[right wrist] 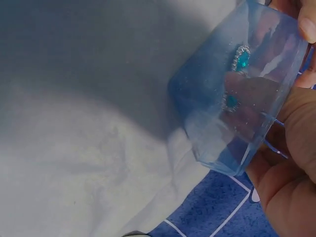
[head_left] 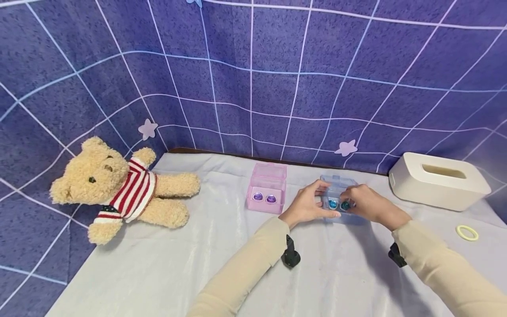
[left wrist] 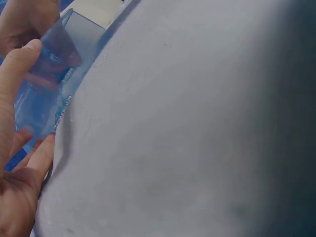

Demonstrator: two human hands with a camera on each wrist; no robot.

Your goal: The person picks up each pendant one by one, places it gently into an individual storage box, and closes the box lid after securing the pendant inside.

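The left hand (head_left: 306, 204) grips a clear blue box (head_left: 336, 190) near the counter's (head_left: 150, 273) back edge, the right hand (head_left: 366, 203) pinching a silver-rimmed teal gem (head_left: 345, 205).

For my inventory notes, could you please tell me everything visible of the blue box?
The blue box is transparent, seemingly plastic, with its lid raised at the back. It stands on the white cloth right of the pink box, holding two teal gems with beaded rims. The left hand grips its left side; the right hand reaches in at the right gem.

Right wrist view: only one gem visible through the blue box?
No, two teal gems show through the blue box.
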